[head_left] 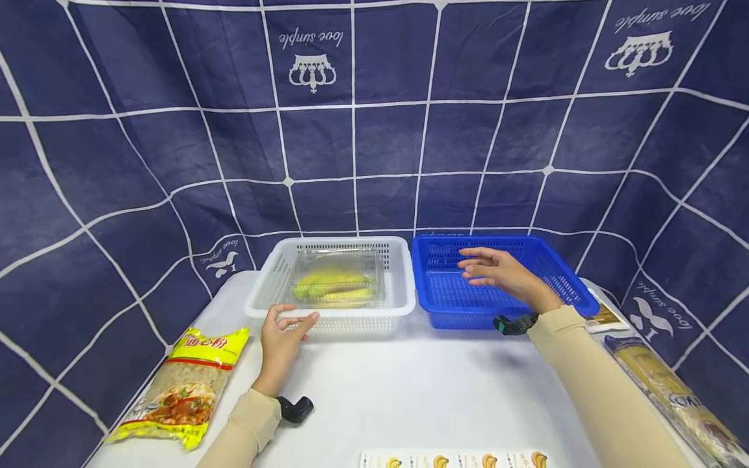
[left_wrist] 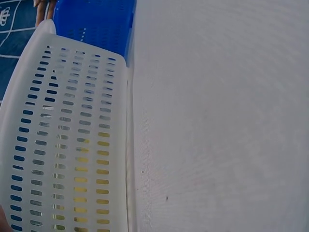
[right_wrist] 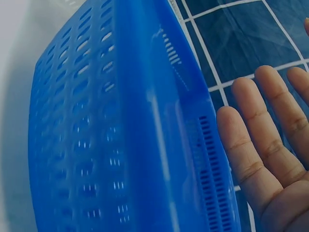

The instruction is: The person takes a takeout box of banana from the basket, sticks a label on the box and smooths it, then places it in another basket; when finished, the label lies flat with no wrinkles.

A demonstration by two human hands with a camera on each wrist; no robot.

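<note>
A white slotted basket stands at the back middle of the table. Inside it lies a clear plastic clamshell box with yellow-green fruit showing through the lid. My left hand is at the basket's front left rim, with its thumb stretched along the front; in the left wrist view only a sliver of it shows at the lower left corner. Just to the right sits a blue slotted basket. Over it hovers my right hand, fingers loosely extended and holding nothing.
A yellow food bag lies on the left side of the table. On the right are a long clear packet and a flat package behind it. A strip with banana pictures lies at the front edge. Dark checked cloth hangs behind.
</note>
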